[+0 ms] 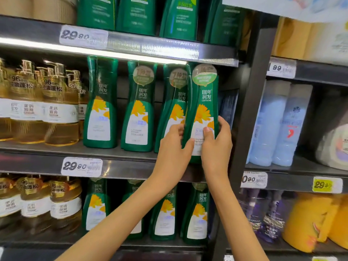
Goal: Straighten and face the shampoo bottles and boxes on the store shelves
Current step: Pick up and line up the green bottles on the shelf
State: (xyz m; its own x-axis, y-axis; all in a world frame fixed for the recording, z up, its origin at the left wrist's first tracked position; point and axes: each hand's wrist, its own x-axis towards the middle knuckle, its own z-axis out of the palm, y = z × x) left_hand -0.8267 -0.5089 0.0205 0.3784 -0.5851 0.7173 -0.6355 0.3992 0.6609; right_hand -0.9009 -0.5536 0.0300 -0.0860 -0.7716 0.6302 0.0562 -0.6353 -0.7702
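A green shampoo bottle [204,110] with a yellow flower label and a round sticker near its top stands at the right end of the middle shelf [116,166], label facing me, slightly forward of its row. My left hand [172,149] grips its lower left side. My right hand [216,144] grips its lower right side, thumb across the label. Three more green bottles [138,106] of the same kind stand to its left on that shelf.
Golden pump bottles [47,106] fill the left of the middle shelf. More green bottles stand on the shelves above and below. A dark upright post [250,110] separates the right bay, which holds pale blue bottles [278,125] and yellow packs [310,221].
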